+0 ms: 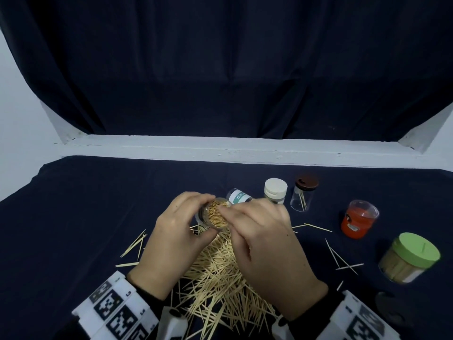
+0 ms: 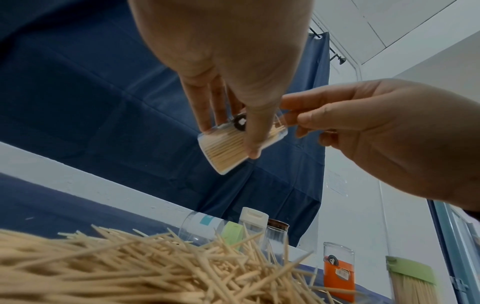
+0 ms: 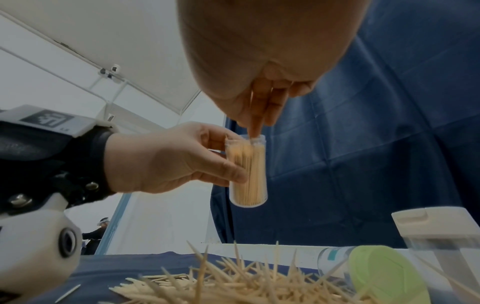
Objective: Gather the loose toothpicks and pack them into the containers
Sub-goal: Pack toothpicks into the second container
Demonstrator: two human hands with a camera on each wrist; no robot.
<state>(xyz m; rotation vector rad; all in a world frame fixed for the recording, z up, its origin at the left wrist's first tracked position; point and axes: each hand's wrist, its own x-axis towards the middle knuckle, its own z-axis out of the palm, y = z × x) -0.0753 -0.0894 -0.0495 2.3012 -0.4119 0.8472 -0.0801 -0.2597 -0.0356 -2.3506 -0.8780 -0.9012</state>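
Item one: our left hand [image 1: 171, 239] grips the clear plastic toothpick tube [image 1: 214, 213], packed full, above the pale wooden toothpick pile [image 1: 220, 278] on the table [image 1: 73, 204]. Item two: our right hand [image 1: 267, 244], fingers [image 3: 255, 123] pinched, touches its open mouth.

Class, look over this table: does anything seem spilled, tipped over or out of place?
Yes. A big pile of toothpicks is spilled across the dark cloth, with strays off to the right. One clear jar lies tipped on its side behind the hands, while the others stand upright.

Dark blue curtain [image 1: 220, 69] hangs between white walls [image 1: 14, 106].
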